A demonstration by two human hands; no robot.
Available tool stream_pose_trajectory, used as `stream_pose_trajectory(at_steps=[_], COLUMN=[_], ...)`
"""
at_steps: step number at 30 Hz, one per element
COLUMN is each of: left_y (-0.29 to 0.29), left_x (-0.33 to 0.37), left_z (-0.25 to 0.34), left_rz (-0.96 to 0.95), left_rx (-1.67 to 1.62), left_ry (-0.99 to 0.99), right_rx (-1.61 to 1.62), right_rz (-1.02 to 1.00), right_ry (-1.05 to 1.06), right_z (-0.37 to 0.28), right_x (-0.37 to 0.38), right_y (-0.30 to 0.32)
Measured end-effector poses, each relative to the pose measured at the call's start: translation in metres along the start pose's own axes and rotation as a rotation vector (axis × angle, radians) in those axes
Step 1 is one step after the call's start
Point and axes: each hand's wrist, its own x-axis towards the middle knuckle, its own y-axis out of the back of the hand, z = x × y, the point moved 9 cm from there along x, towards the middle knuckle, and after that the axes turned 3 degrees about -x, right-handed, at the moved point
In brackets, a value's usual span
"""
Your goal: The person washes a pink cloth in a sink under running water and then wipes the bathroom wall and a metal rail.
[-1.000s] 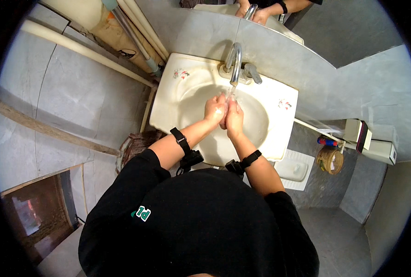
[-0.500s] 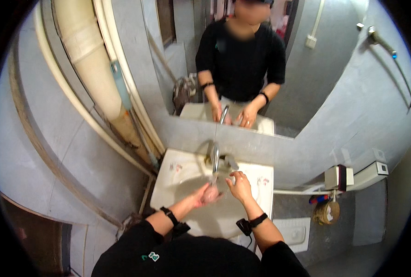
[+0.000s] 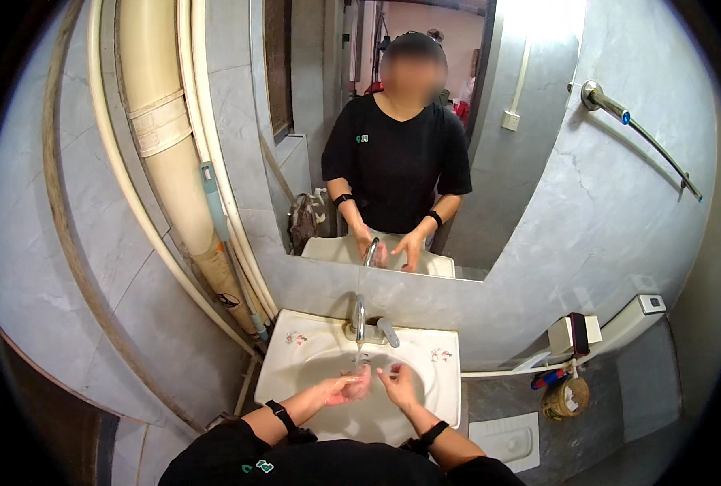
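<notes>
Under the chrome faucet, my left hand is turned palm up inside the white washbasin. A pinkish, rounded, wet-looking thing rests against its fingers; its kind is unclear. A thin stream of water falls from the spout onto it. Close by on the right, my right hand hovers over the basin with curved fingers and the thumb apart, and I see nothing held in it. Both wrists wear black bands. The faucet's lever points to the right.
A large mirror above the basin reflects me. Thick pipes run down the wall at left. To the right are a squat toilet, a waste bucket, a white cistern and a metal rail.
The view has tilted upward, showing more of the mirror. My right hand has drawn back from beside the faucet's lever. My left hand stays below the spout.
</notes>
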Motion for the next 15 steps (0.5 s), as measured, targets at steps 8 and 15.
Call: stream_pose_trajectory(at_steps=[8, 15], left_y=[-0.029, -0.057], left_x=[0.006, -0.025], left_z=[-0.026, -0.020], left_rz=[-0.257, -0.485], left_rx=[0.128, 0.096], left_ry=[0.016, 0.064], right_rx=[0.648, 0.600], right_rz=[-0.336, -0.757], right_ry=[-0.203, 0.143], right_z=[-0.024, -0.073], right_x=[-0.037, -0.037], right_y=[-0.037, -0.049])
